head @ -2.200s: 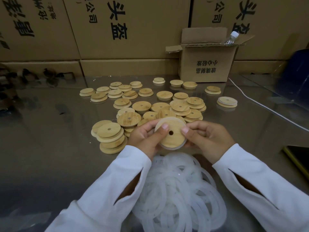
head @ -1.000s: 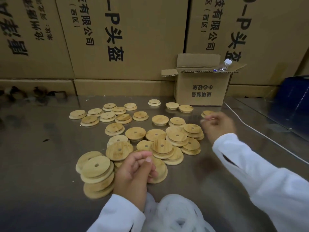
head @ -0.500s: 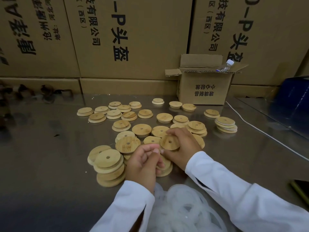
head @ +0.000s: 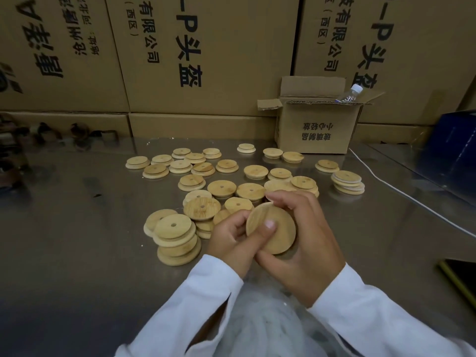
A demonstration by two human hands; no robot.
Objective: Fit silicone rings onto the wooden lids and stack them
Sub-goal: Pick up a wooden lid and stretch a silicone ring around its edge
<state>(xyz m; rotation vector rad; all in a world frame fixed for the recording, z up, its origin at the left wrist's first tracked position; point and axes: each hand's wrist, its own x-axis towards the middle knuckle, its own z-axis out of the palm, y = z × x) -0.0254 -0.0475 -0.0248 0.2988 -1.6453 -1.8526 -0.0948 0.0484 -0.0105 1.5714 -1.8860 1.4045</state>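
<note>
Between both hands, just above the table [head: 77,240], I see one lid [head: 282,237] gripped: right hand [head: 309,243] curls round its far edge, left hand [head: 231,240] pinches it, thumb on the face. Rings [head: 260,325] lie heaped under the wrists. Loose lids [head: 221,188] spread beyond; a stack [head: 347,182] sits far right.

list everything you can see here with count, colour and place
table: one, shiny grey, under everything
held lid: one, tan wood, gripped above the table
loose lids: dozens, tan, spread and piled mid table
right stack: one, tan with pale edges, right of the spread
rings: one pile, translucent white, nearest table edge
small box: one, brown, open, back of table
bottle: one, clear, white cap, in small box
cartons: several, brown, behind table
cable: one, white, table's right side
left hand: one, grips held lid, thumb on its face
right hand: one, grips held lid's rim
</note>
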